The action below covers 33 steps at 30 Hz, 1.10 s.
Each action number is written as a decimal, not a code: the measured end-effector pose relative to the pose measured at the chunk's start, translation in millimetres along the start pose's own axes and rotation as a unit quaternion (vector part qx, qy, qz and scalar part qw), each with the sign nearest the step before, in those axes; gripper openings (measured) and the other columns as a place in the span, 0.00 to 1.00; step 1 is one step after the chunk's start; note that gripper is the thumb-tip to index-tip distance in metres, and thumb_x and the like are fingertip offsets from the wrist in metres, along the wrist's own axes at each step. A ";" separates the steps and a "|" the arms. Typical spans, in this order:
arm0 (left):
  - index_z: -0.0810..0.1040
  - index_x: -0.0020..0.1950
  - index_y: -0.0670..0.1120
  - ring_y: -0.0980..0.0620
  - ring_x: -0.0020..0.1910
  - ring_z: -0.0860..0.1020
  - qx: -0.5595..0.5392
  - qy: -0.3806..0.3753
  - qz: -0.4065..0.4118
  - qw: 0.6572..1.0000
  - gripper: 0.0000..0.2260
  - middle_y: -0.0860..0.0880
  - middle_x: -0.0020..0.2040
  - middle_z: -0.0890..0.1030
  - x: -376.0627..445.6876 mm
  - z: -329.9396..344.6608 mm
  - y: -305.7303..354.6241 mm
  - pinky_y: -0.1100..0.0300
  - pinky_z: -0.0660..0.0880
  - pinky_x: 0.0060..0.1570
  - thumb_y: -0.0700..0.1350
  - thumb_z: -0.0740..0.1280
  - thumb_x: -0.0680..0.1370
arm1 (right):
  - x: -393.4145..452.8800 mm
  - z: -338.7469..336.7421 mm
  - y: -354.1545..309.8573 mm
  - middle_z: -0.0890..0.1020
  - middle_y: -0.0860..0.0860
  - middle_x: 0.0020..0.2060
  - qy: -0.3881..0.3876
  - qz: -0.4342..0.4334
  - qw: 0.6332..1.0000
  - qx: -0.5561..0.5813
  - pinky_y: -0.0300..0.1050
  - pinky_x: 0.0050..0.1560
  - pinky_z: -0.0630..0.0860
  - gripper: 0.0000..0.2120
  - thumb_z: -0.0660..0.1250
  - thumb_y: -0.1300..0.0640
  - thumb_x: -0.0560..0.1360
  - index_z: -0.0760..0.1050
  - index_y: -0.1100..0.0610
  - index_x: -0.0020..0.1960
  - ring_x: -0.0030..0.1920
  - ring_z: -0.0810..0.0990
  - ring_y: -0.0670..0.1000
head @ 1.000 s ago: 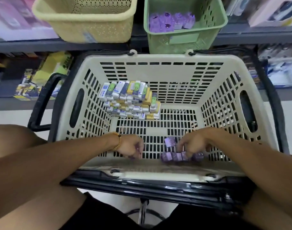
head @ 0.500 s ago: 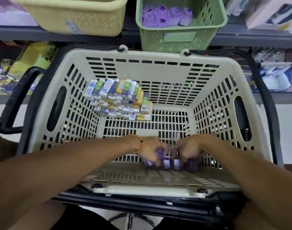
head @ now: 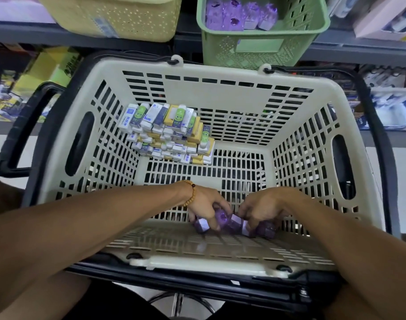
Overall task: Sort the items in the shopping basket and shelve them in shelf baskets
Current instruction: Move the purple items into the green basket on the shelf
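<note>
A cluster of small purple packets (head: 232, 224) is being gathered at the near wall of the cream slotted plastic shopping basket (head: 220, 93), on its floor. The packets are being gripped from the left by the left hand (head: 205, 207), whose fingers are curled over them, a beaded bracelet (head: 191, 192) being worn on that wrist. From the right the same cluster is being clasped by the right hand (head: 263, 206), its fingers bent down around the packets; the two hands are being held close together, nearly touching. A tall stack of small white, yellow and green boxed erasers (head: 167, 132) is being kept in the far left corner of the basket, leaning against the walls, well apart from the hands. On the grey shelf beyond, more purple packets (head: 241, 13) are being held in a green perforated plastic shelf basket (head: 262, 49), and a pale yellow perforated plastic shelf basket (head: 109, 17) is being kept just beside it, to its left.
</note>
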<state>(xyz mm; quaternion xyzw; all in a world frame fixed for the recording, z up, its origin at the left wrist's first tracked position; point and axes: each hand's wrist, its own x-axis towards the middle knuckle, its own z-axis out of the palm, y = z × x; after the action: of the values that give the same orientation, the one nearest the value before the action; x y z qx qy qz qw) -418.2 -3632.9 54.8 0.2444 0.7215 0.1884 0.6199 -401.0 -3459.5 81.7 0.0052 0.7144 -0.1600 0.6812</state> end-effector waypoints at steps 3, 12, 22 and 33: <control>0.72 0.66 0.56 0.52 0.43 0.78 -0.042 -0.026 -0.013 0.999 0.23 0.50 0.54 0.75 -2.6 -3.7 -2.8 0.51 0.82 0.46 0.45 0.72 0.74 | 4.1 1.8 3.1 0.81 0.60 0.56 0.005 -0.008 0.997 0.072 0.56 0.48 0.80 0.14 0.70 0.67 0.74 0.79 0.54 0.57 0.48 0.82 0.59; 0.76 0.62 0.53 0.52 0.47 0.76 -0.053 -0.045 -0.063 0.996 0.22 0.49 0.50 0.74 -1.3 -5.2 -10.6 0.55 0.82 0.41 0.64 0.66 0.74 | 9.3 6.6 -8.3 0.79 0.59 0.60 0.012 -0.062 0.994 0.092 0.52 0.52 0.78 0.09 0.71 0.61 0.75 0.78 0.52 0.53 0.52 0.79 0.56; 0.74 0.56 0.50 0.50 0.44 0.76 -0.035 -0.046 -0.032 0.998 0.12 0.49 0.49 0.76 3.5 -6.8 -1.0 0.49 0.81 0.48 0.52 0.67 0.74 | 9.7 -3.1 2.2 0.80 0.54 0.55 0.045 0.032 0.998 0.035 0.47 0.42 0.79 0.13 0.66 0.55 0.80 0.77 0.54 0.63 0.46 0.80 0.54; 0.73 0.63 0.53 0.62 0.33 0.69 0.084 -0.009 0.008 0.996 0.16 0.59 0.38 0.70 12.5 0.9 17.9 0.67 0.66 0.26 0.53 0.65 0.77 | 6.2 -16.0 2.3 0.82 0.58 0.52 0.179 -0.014 0.983 0.045 0.42 0.42 0.75 0.12 0.68 0.53 0.78 0.79 0.62 0.49 0.43 0.78 0.49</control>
<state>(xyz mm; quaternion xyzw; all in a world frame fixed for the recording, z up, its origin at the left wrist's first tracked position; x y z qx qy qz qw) -416.5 -3611.1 55.0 0.3028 0.7271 0.1301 0.6022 -416.4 -3454.8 75.5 0.0542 0.8167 -0.1977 0.5394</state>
